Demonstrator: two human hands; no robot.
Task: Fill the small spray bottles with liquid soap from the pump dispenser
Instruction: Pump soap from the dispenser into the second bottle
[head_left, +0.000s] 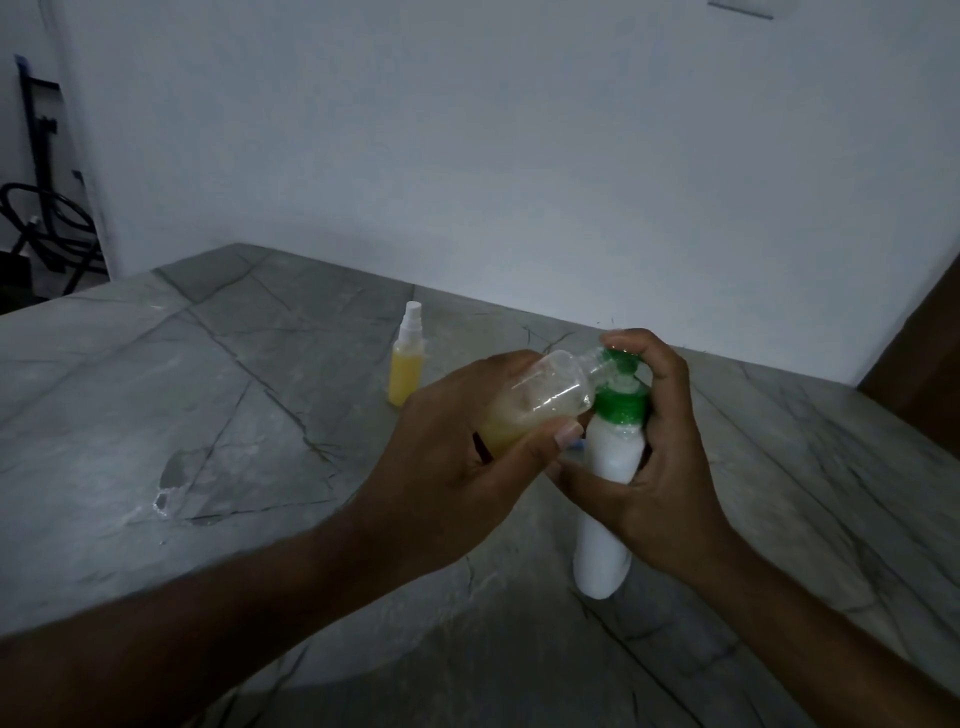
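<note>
Soap, pale yellow, lay pooled in the lower part of the small clear spray bottle (535, 397), which the left hand (457, 467) held tilted at centre frame, grip wrapped round its body, its open neck against the green pump nozzle (618, 361). The right hand (654, 467) grasped the white pump dispenser (608, 499) that stood upright on the grey stone surface (208, 415), fingers curled round its shoulder and one fingertip on top of the pump head. Farther back, left of the hands, a second spray bottle (406, 364) stood capped and filled with yellow liquid. A white wall (519, 156) filled the upper frame.
</note>
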